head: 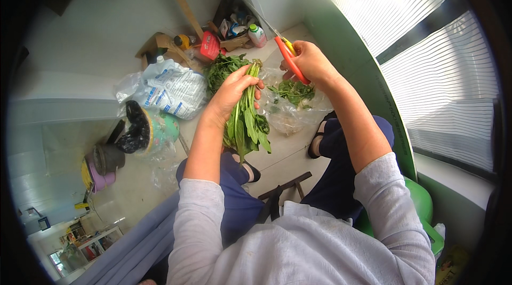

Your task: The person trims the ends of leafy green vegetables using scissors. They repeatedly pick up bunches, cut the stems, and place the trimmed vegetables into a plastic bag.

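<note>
My left hand (236,89) grips a bunch of leafy green vegetables (248,121) around its stems. The root ends point up and away, while the leaves hang toward my feet. In my right hand (310,61) are scissors with red-orange handles (291,61) and some yellow on them; their blades point up and left, apart from the bunch. Cut green leaves and scraps (294,92) lie on a clear plastic bag (284,119) on the floor below. Behind my left hand is another pile of leafy greens (224,70).
A white printed plastic pouch (172,89) lies at the left, near a green bin with a black liner (164,127). Beyond are a red dustpan-like object (211,46) and a bottle with a green cap (257,36). A curved green board (360,73) borders the right side.
</note>
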`<control>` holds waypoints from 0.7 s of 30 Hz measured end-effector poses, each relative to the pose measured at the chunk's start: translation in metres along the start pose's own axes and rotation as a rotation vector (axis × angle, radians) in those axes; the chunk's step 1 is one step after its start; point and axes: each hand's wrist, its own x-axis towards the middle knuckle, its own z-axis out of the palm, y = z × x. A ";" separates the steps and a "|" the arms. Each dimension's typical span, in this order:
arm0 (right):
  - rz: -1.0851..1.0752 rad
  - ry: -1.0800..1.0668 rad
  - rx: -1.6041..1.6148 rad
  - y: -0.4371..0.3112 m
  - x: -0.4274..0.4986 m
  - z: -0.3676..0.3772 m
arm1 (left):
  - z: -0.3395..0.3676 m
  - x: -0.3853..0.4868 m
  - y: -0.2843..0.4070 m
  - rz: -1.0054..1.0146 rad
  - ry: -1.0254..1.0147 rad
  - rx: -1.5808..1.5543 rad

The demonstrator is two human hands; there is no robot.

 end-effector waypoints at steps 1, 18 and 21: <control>0.010 0.004 -0.049 0.001 0.002 -0.001 | 0.000 0.000 0.000 0.002 0.012 -0.012; -0.272 0.382 -0.713 0.020 0.014 0.010 | 0.002 0.005 0.000 0.096 -0.083 -0.307; -0.294 0.403 -0.710 0.019 0.012 0.011 | 0.001 0.006 0.000 0.111 -0.096 -0.315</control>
